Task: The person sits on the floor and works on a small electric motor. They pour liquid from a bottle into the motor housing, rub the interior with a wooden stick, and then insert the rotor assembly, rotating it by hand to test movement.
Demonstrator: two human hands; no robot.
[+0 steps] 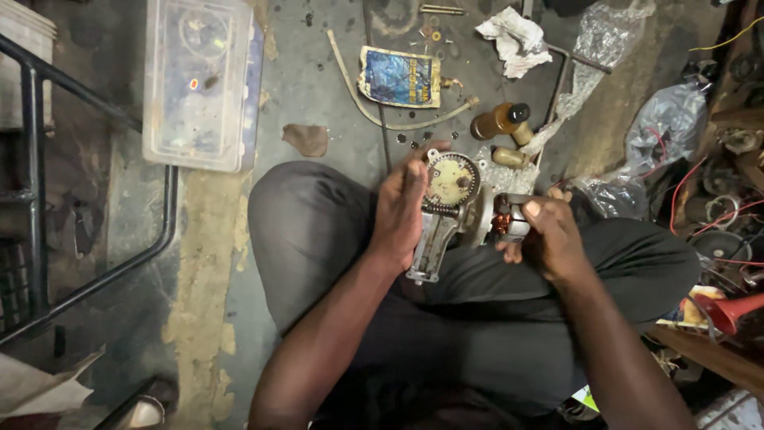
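Here, seen from the head camera looking down over my crossed legs, I hold a small motor gearbox (447,209) between both hands above my lap. My left hand (400,209) wraps the left edge of its grey metal housing, fingers closed along the side and fingertips reaching up beside the round, cream-coloured gear (450,178) that faces up at the top. The housing's narrow end hangs below my left palm, pointing toward my body. My right hand (551,233) is closed around the motor end (506,218), where copper windings show just left of my thumb; the thumb presses on top and the other fingers curl underneath. So the whole piece lies crosswise between the two grips, gear end by my left fingers, winding end inside my right.

Beyond my hands, on the dirty floor, a brown bottle with a black cap (499,120) lies just past the gear, with a smaller brass-coloured piece (509,156) beside it. Farther out sit a worn blue packet (400,77), a pale curved hose (382,111) and a crumpled white rag (516,38). Well off to the left of my left hand stands a clear plastic box (200,80). To the right of my right hand lie plastic bags (667,127) and red wires (691,191).
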